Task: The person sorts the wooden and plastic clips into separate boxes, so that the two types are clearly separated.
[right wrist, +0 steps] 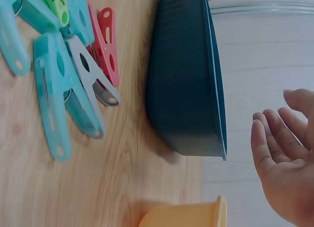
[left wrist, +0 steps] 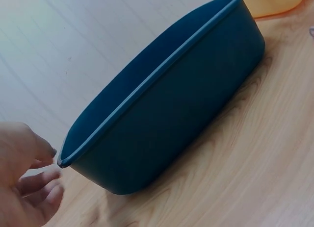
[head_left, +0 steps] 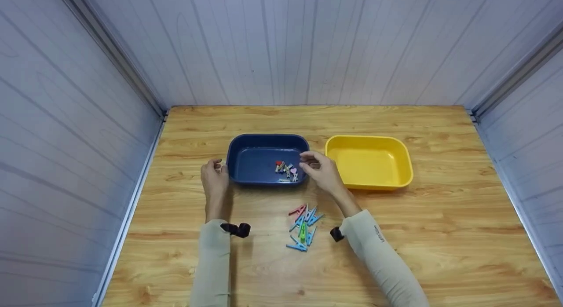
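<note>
My left hand (head_left: 214, 178) is beside the left end of the blue basin (head_left: 250, 162), fingertips right at its rim in the left wrist view. The fingers are loosely bent, not wrapped round the rim. Over the basin's right end my right hand (head_left: 324, 171) hovers with relaxed, spread fingers and nothing between them. Inside the basin, toward its right front corner, lie several small wooden clips (head_left: 288, 171), among them one with a red top (head_left: 278, 163) and one with a pink heart (head_left: 293, 170).
A yellow basin (head_left: 410, 166) stands to the right of the blue one. In front of the basins lies a loose pile of plastic clothespins (head_left: 302, 231), mostly blue, with pink, green and grey ones. Panelled walls (head_left: 308, 47) enclose the wooden table (head_left: 457, 236).
</note>
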`<state>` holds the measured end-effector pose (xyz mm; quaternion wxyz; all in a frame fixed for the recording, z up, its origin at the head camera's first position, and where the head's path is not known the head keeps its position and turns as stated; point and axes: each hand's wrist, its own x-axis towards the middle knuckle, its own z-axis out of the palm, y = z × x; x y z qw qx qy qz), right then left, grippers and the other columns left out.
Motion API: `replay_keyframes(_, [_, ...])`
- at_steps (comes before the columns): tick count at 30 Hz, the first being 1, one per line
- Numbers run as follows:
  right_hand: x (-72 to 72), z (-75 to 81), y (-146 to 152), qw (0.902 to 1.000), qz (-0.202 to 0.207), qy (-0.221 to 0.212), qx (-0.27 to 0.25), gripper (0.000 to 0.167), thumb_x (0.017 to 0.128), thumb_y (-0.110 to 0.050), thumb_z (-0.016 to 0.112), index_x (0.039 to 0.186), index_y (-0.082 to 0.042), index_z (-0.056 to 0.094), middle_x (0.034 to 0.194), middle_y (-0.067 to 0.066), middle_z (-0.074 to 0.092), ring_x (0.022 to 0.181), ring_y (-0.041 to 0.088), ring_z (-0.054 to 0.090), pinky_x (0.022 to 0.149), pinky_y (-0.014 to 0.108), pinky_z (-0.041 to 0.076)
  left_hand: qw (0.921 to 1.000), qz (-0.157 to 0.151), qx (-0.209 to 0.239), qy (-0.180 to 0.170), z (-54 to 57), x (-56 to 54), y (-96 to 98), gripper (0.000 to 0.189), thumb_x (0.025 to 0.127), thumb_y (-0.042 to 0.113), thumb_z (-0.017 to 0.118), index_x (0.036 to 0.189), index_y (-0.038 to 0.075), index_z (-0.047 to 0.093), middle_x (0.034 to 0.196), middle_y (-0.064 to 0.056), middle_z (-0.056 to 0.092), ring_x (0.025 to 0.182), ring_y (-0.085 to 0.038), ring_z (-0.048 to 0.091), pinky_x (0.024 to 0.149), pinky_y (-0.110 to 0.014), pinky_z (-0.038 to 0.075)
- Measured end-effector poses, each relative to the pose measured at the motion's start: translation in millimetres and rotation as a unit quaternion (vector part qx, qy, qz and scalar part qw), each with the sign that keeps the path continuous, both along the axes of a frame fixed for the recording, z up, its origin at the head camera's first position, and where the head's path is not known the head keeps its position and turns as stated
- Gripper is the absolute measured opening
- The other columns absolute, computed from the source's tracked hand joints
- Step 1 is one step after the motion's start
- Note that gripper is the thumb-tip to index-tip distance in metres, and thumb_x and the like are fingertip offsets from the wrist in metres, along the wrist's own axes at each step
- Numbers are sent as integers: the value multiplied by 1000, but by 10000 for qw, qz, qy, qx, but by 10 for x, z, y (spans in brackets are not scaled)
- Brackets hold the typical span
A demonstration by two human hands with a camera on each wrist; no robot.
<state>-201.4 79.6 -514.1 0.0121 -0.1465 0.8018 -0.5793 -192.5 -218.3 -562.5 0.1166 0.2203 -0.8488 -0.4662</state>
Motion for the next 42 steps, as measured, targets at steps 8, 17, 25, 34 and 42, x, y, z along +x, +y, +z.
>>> replay_keyframes(8, [54,65,74,10000,-75,56,2,26,89,-2,64,113,8,62,106,24,66,95,30,62,82,25,52,9978,470,-251,396,36,70,84,38,90,14,57,126,4,55,123,-19,45,117,-36,39,98,-47,35])
replay_keyframes(17, [-84,-220,215,9997,-189,123,5,28,89,-15,67,115,-3,65,106,12,68,95,21,62,84,35,53,9955,315,-275,846,119,82,199,32,89,12,60,119,2,59,117,-19,49,113,-35,41,97,-46,35])
replay_keyframes(25, [-96,-271,384,9985,-368,409,-17,25,88,-12,68,111,-2,66,104,15,69,92,17,63,80,22,52,9928,-68,-46,1194,139,158,297,31,88,8,61,117,-1,60,111,-19,52,105,-33,49,87,-39,42])
replay_keyframes(34, [-67,-250,643,9975,-639,282,63,28,89,-11,66,115,2,64,108,17,68,97,26,62,83,32,51,9913,-437,22,1241,165,260,395,29,90,7,60,117,0,61,111,-16,55,104,-31,54,86,-39,47])
replay_keyframes(42, [55,3,833,9965,-794,268,66,29,89,-4,65,114,9,61,109,26,65,97,33,62,80,24,51,9853,-716,-340,1512,105,345,489,24,88,5,61,112,-2,64,102,-17,58,92,-28,54,78,-34,44])
